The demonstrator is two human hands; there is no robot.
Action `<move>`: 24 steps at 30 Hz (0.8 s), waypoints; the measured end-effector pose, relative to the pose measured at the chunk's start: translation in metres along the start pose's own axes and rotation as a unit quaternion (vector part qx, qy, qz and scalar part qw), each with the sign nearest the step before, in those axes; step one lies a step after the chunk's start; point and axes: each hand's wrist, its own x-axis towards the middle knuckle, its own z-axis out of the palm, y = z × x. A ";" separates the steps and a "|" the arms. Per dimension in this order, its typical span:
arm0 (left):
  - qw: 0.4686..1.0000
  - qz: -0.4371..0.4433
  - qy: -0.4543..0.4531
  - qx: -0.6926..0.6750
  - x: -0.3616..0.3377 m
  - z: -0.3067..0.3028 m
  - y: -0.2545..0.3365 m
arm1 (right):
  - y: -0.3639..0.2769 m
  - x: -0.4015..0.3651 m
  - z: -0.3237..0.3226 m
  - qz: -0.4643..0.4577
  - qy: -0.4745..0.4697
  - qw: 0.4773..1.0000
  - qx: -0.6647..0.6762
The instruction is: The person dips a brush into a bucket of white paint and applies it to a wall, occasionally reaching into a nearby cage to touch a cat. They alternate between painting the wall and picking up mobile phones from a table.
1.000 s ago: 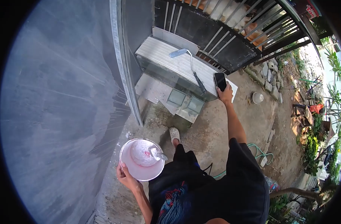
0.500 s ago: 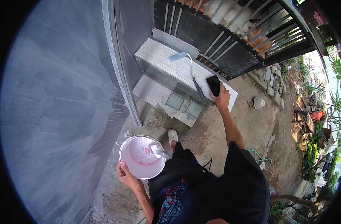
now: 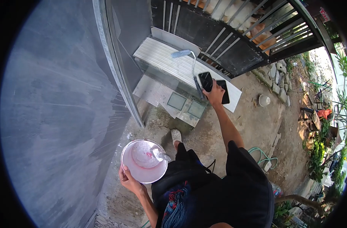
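My left hand (image 3: 132,183) grips the rim of a white bucket (image 3: 143,175) with pinkish-white residue inside. A putty knife or flat brush (image 3: 158,154), its exact kind unclear, rests in the bucket against the right side. My right hand (image 3: 214,95) is closed on a black smartphone (image 3: 205,81) over the white ridged top (image 3: 154,51) of a long glass tank. Partly behind that hand, a second dark phone (image 3: 224,95) lies on the same top. Left of the held phone lies a paint roller (image 3: 181,54), its handle (image 3: 198,86) overlapped by the phone's edge.
A grey wall (image 3: 59,114) with uneven paint fills the left, edged by a metal post (image 3: 114,57). Behind the tank stands a dark barred gate (image 3: 234,51), with white and orange fur behind it. A small white pail (image 3: 264,100) and green hose (image 3: 261,155) are on the concrete.
My right hand has moved left with its phone, nearer the roller handle, and the second phone now shows behind it. My left hand and the bucket stay nearly still.
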 end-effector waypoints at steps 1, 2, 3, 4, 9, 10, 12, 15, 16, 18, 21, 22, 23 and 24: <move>1.000 -0.003 0.002 0.005 -0.001 0.001 0.001 | 0.005 -0.001 0.004 0.003 0.000 1.000 0.000; 1.000 -0.006 0.003 0.011 -0.001 0.002 0.002 | 0.009 -0.002 0.008 -0.019 0.009 1.000 0.005; 1.000 -0.005 0.001 0.012 -0.001 0.001 0.002 | 0.014 -0.003 0.010 -0.041 0.019 0.999 0.010; 1.000 -0.005 -0.006 0.017 0.000 0.000 0.002 | 0.020 -0.003 0.008 -0.040 0.020 0.999 0.011; 1.000 0.001 -0.011 0.006 -0.002 0.001 0.002 | 0.050 -0.011 -0.022 0.114 0.050 0.992 0.032; 1.000 0.001 -0.016 0.003 -0.002 0.004 0.004 | 0.059 -0.014 -0.024 0.135 0.016 0.990 0.023; 1.000 0.002 -0.020 -0.001 -0.003 0.010 0.004 | 0.072 -0.013 -0.018 0.120 0.017 0.991 0.053; 0.999 0.016 -0.033 0.003 -0.005 0.012 0.001 | 0.084 -0.005 -0.011 0.131 -0.015 0.975 0.180; 0.999 0.015 -0.041 0.005 -0.006 0.013 0.001 | 0.085 -0.004 -0.008 0.133 -0.015 0.974 0.182; 0.999 0.014 -0.051 0.007 -0.009 0.013 0.002 | 0.088 -0.004 -0.005 0.114 -0.010 0.972 0.205; 0.999 0.004 -0.053 0.008 -0.012 0.013 0.001 | 0.086 -0.003 -0.008 0.117 -0.030 0.979 0.166; 0.998 0.010 -0.054 0.011 -0.013 0.013 0.001 | 0.088 -0.002 -0.007 0.123 -0.047 0.976 0.172; 0.998 0.014 -0.055 0.014 -0.014 0.012 0.002 | 0.089 -0.004 -0.006 0.125 -0.048 0.976 0.173; 0.998 0.015 -0.056 0.013 -0.015 0.012 0.003 | 0.090 -0.002 -0.005 0.116 -0.050 0.977 0.172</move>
